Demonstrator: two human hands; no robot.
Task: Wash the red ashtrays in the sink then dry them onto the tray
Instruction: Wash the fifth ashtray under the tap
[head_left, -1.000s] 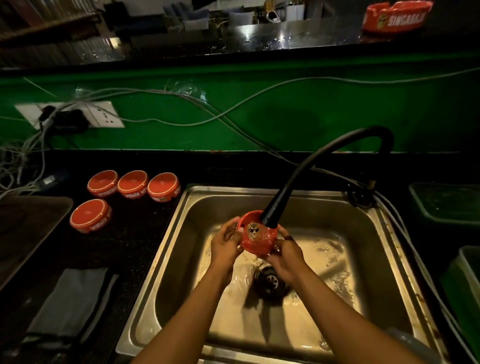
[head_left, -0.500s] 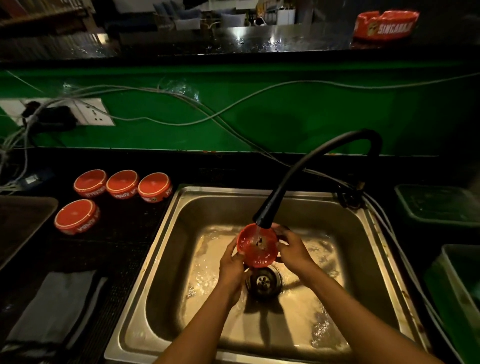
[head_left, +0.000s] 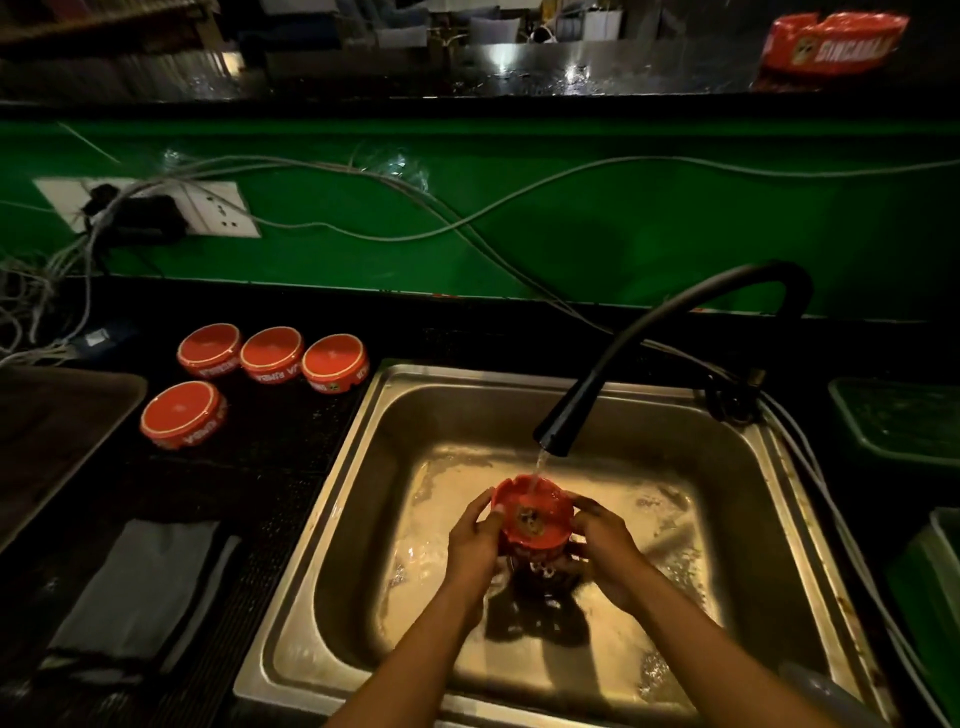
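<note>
Dark tray (head_left: 62, 431): far left edge of the black counter (head_left: 270, 467), partly cut off by the frame.

Folded grey cloth (head_left: 140, 587): on the counter below the tray, near the front edge.

White wall socket plate (head_left: 218, 208): on the green back wall (head_left: 571, 234), a dark plug in it; pale cables (head_left: 363, 171) run from it rightward across the wall.

Four red ashtrays, upside down on the counter, left of the sink: three in a row near the wall (head_left: 209, 349) (head_left: 272, 354) (head_left: 335, 362), just beside one another; a fourth (head_left: 183, 414) nearer the front, close to the tray.

Steel sink (head_left: 332, 493): set into the counter, basin wet, lit brightly against the dim room.

Left hand (head_left: 472, 540): fingers curled round the left side of a red ashtray (head_left: 532, 519), thumb at its rim.

That ashtray: held upright over the drain, inside the basin, water falling into it.

Black curved faucet (head_left: 623, 353): spout directly above the held ashtray, stream running.

Right hand (head_left: 605, 545): fingers curled round the right side of the same ashtray.

Green bins (head_left: 893, 415): right of the sink.

Large red ashtray (head_left: 831, 44): on the wet upper ledge, top right.
</note>
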